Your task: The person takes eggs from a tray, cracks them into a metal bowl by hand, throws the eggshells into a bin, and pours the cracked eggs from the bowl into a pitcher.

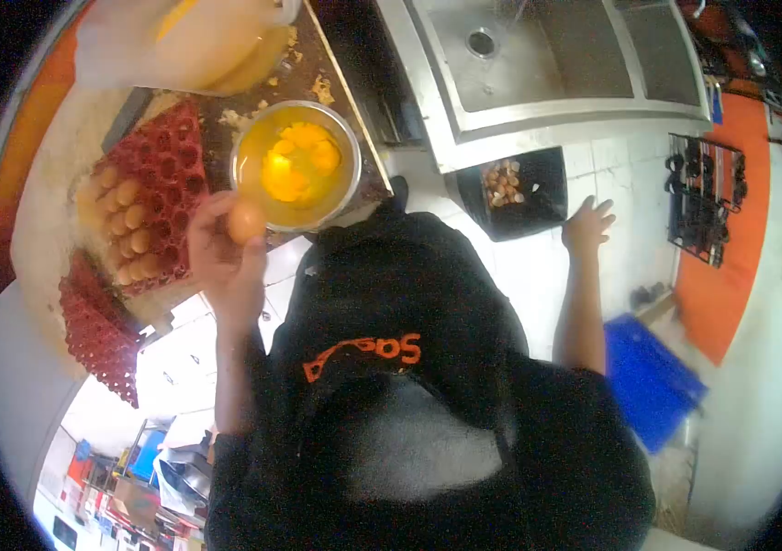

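My left hand [226,262] is closed around a brown egg [246,222], just off the near-left rim of a metal bowl [356,173]. Inside the bowl lie several egg yolks [288,174] in clear egg white. Left of this hand, a dark red egg tray [180,133] holds several brown eggs [125,220] on one side, and many of its cups hold none. My right hand [587,226] has its fingers spread and holds nothing, at the right edge of a black bin [538,207] with broken eggshells [503,184] in it.
A second red tray [97,321] rests at the worktop's near-left edge. Beyond the bowl stands a blurred, pale container [198,50] with yellow contents. A steel sink [575,55] is ahead on the right. A blue panel [653,381] and wall racks [705,197] are farther right.
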A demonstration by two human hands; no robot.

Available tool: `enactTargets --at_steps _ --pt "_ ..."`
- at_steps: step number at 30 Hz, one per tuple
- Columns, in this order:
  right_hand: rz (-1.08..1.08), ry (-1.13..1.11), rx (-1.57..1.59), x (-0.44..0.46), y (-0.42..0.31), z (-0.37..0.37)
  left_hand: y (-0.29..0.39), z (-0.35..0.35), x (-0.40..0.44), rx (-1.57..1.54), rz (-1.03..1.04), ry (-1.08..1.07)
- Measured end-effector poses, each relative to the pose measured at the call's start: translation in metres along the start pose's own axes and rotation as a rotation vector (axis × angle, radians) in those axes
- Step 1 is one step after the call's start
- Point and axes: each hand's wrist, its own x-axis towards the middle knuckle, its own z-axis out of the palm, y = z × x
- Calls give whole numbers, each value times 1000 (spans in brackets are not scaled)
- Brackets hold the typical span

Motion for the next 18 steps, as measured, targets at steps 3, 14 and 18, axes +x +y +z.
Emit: enactTargets --at_steps 3,14,18 --pt "-156 102 434 6 -34 -39 2 16 5 -25 30 -53" --pt "-956 -936 1678 -26 -238 -142 5 95 45 193 125 -584" --pt "-990 -852 1514 -14 -250 -118 -11 93 49 229 194 -457"
